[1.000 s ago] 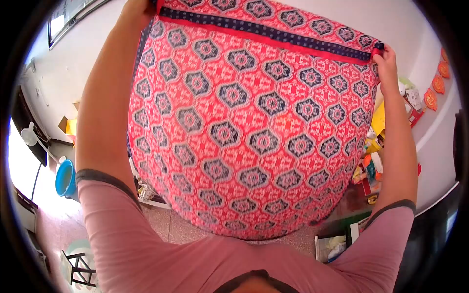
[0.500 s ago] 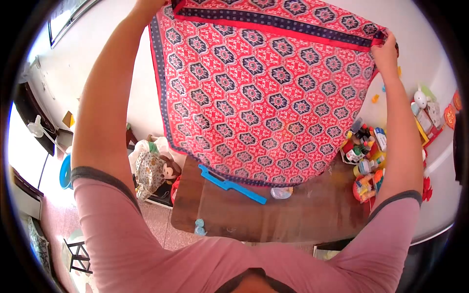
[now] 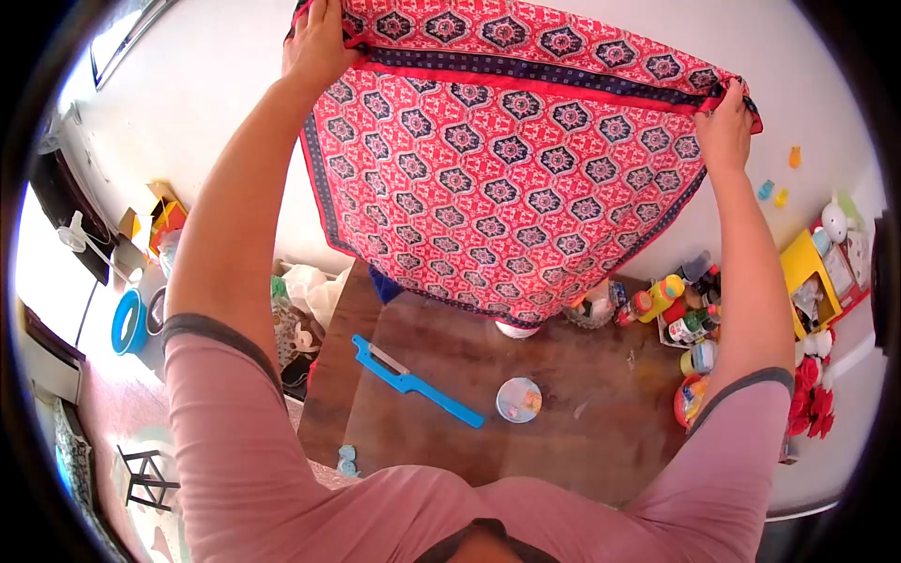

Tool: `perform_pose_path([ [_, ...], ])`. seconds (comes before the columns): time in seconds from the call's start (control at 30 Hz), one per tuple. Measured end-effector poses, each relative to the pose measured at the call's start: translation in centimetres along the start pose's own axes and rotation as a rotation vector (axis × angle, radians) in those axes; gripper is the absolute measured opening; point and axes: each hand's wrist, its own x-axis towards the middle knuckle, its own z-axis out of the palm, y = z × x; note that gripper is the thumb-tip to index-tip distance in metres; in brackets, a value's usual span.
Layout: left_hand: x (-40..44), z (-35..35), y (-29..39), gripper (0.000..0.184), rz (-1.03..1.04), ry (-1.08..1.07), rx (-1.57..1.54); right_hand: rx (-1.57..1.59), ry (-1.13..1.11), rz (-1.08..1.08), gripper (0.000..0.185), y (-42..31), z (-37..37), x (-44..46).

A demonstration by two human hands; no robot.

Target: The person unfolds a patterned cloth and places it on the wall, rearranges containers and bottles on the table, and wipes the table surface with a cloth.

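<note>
A large red cloth [image 3: 488, 178] with dark blue medallions and a navy border hangs spread out in the air, its upper part folded over. My left hand [image 3: 319, 45] is closed on its upper left corner. At the upper right corner, the fingers of my right hand [image 3: 725, 127] are closed round the cloth. The lower edge droops in front of the far side of a brown wooden table [image 3: 601, 413]. On the table lie a long blue plastic tool [image 3: 418, 383] with a pale blade-like strip and a small round tub [image 3: 519, 400].
Several bottles [image 3: 690, 319] and small containers crowd the table's right end. A white item [image 3: 516, 329] shows under the cloth's lower edge. Bags and a plush toy [image 3: 298, 333] sit left of the table. Farther left are a blue basin [image 3: 129, 322] and a black stool [image 3: 147, 479].
Both hands have come lower in view, and my left hand now shows fully. The cloth's lower edge has shifted up and away, uncovering more of the table, the tub and the blue tool.
</note>
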Motion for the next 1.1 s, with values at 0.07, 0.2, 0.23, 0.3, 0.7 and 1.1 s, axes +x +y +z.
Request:
perform_pose_path([
  [0.07, -0.5, -1.1, 0.9, 0.099, -0.029, 0.003, 0.029, -0.036, 0.015, 0.009, 0.074, -0.1, -0.9, -0.5],
  [0.2, -1.3, -1.7, 0.3, 0.098, -0.092, -0.016, 0.076, 0.013, 0.025, 0.073, 0.074, -0.7, -1.5, -0.8],
  [0.23, -1.1, -1.9, 0.4, 0.097, -0.081, 0.011, 0.034, 0.039, 0.037, 0.093, 0.075, -1.0, -1.7, -0.9],
  [0.3, -0.8, -2.2, 0.7, 0.096, -0.124, -0.015, 0.055, 0.067, 0.063, 0.128, 0.075, -1.4, -1.3, -1.7],
  [0.7, -1.2, 1.7, -0.3, 0.086, -0.143, 0.323, -0.107, 0.112, 0.298, 0.120, 0.069, -1.4, 2.9, -2.2],
  [1.1, 1.9, 6.1, -0.5, 0.067, -0.057, 0.576, -0.356, 0.256, 0.432, 0.232, 0.047, 1.3, 5.1, 1.3],
])
